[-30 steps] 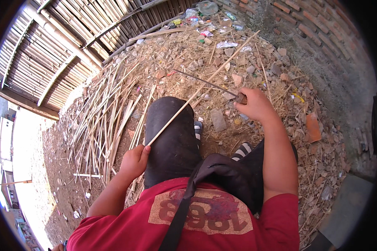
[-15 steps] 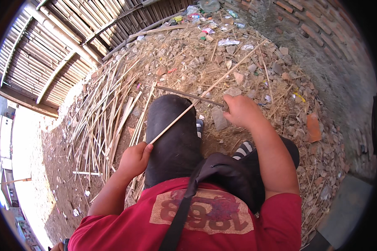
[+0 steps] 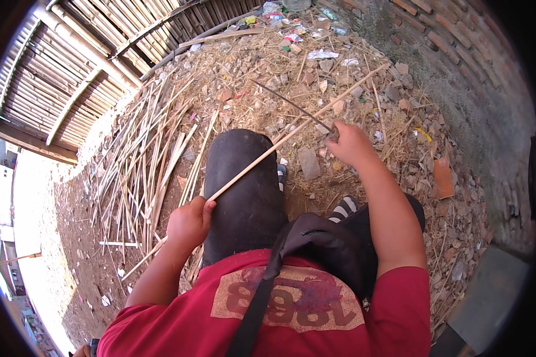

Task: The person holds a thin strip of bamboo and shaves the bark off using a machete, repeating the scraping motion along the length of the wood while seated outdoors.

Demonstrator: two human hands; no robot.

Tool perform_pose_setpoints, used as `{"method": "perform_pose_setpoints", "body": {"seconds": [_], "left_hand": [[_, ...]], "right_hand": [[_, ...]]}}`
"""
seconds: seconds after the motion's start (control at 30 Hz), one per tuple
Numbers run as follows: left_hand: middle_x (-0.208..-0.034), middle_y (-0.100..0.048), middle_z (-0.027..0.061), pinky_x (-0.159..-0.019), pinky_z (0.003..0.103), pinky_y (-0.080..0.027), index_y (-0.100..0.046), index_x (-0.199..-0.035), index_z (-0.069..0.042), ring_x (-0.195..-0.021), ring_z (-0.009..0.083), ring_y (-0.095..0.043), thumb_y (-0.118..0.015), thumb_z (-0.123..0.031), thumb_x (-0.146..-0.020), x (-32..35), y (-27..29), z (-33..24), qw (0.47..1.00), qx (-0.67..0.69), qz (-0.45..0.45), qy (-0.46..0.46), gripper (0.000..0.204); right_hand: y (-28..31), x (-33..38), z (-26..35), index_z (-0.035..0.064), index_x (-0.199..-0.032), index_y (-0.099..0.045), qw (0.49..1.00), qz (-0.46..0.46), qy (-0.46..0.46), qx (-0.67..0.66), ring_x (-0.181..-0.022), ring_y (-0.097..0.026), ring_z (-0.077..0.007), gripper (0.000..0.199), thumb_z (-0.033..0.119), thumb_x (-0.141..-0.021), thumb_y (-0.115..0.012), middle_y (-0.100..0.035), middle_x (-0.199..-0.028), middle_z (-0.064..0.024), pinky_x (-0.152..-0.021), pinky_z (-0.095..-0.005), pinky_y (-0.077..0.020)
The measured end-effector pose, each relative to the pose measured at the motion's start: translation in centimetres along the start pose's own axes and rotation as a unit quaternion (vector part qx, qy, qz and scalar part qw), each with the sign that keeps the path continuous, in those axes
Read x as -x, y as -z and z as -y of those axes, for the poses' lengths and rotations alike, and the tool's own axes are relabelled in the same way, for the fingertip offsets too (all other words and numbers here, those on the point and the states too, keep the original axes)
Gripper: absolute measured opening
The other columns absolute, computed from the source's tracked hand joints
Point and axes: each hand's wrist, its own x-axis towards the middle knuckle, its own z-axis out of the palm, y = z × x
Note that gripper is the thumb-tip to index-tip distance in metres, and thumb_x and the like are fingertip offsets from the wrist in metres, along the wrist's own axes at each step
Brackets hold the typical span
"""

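Note:
My left hand (image 3: 189, 223) is closed round a long, pale bamboo strip (image 3: 257, 159) beside my bent left knee. The strip slants over the dark trouser leg (image 3: 235, 178) to the far right, its tail sticking out behind the hand. My right hand (image 3: 348, 144) grips a long, thin, dark-bladed knife (image 3: 284, 99), its handle mostly hidden by the fingers. The blade points far left and crosses the strip near the hand; whether the two touch I cannot tell.
A heap of split bamboo strips (image 3: 143, 160) lies on the ground to the left. Rubble, straw and litter (image 3: 321, 54) spread ahead. A brick wall (image 3: 452, 77) stands on the right, a bamboo-slat wall (image 3: 83, 71) at the far left. A brick piece (image 3: 443, 178) lies at the right.
The knife has swung so its tip points farther away from me, and my right hand has shifted slightly right and away. My left hand keeps hold of the bamboo strip, almost in place.

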Motion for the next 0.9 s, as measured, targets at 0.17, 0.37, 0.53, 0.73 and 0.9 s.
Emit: {"method": "perform_pose_setpoints", "body": {"seconds": [0.17,0.37,0.53,0.73,0.9], "left_hand": [[-0.072,-0.065,0.0235,-0.063,0.059,-0.048,-0.057,-0.087,-0.004,-0.071,0.0473,-0.065,-0.052,-0.042,-0.105,0.0,0.9,-0.3,1.0,-0.007,0.015,0.022,0.042],[-0.075,-0.066,0.0254,-0.07,0.059,-0.048,-0.059,-0.087,-0.003,-0.078,0.0493,-0.065,-0.052,-0.042,-0.105,-0.7,0.8,-0.4,0.998,0.038,0.04,0.025,0.043],[-0.075,-0.065,0.0263,-0.068,0.059,-0.047,-0.06,-0.086,-0.002,-0.077,0.0499,-0.064,-0.053,-0.041,-0.105,-1.0,1.7,0.1,0.995,0.069,0.068,0.025,0.044],[-0.074,-0.064,0.0263,-0.068,0.058,-0.047,-0.06,-0.086,-0.002,-0.076,0.0504,-0.063,-0.053,-0.04,-0.105,-0.9,0.9,0.4,0.995,0.078,0.062,0.016,0.043],[-0.074,-0.064,0.0263,-0.068,0.058,-0.047,-0.059,-0.085,-0.001,-0.075,0.0505,-0.063,-0.052,-0.039,-0.105,-1.2,1.0,0.6,0.995,0.077,0.068,-0.001,0.044]], "right_hand": [[-0.1,0.3,0.6,0.0056,-0.104,-0.063,0.997,0.024,0.012,0.069,-0.092,-0.07,-0.0406,0.035,0.027,-0.08,-0.076,-0.072,-0.09,-0.0202,-0.079,-0.0517,-0.0557],[-0.5,0.5,0.3,0.0073,-0.099,-0.062,0.999,0.035,0.012,0.018,-0.086,-0.069,-0.0412,0.033,0.03,-0.081,-0.076,-0.071,-0.085,-0.0179,-0.075,-0.053,-0.054],[-0.3,0.6,1.1,0.0074,-0.097,-0.061,0.998,0.01,0.034,0.042,-0.086,-0.069,-0.0397,0.033,0.031,-0.08,-0.076,-0.071,-0.084,-0.0164,-0.075,-0.0523,-0.054],[-1.7,0.5,0.9,0.0071,-0.097,-0.063,0.998,-0.003,0.066,0.024,-0.083,-0.069,-0.0406,0.032,0.03,-0.079,-0.077,-0.071,-0.083,-0.0166,-0.074,-0.0516,-0.0546],[-0.5,-0.1,-1.0,0.0078,-0.102,-0.064,0.999,-0.036,-0.005,0.014,-0.084,-0.07,-0.0403,0.034,0.029,-0.079,-0.077,-0.071,-0.084,-0.0164,-0.075,-0.0517,-0.0553]]}}
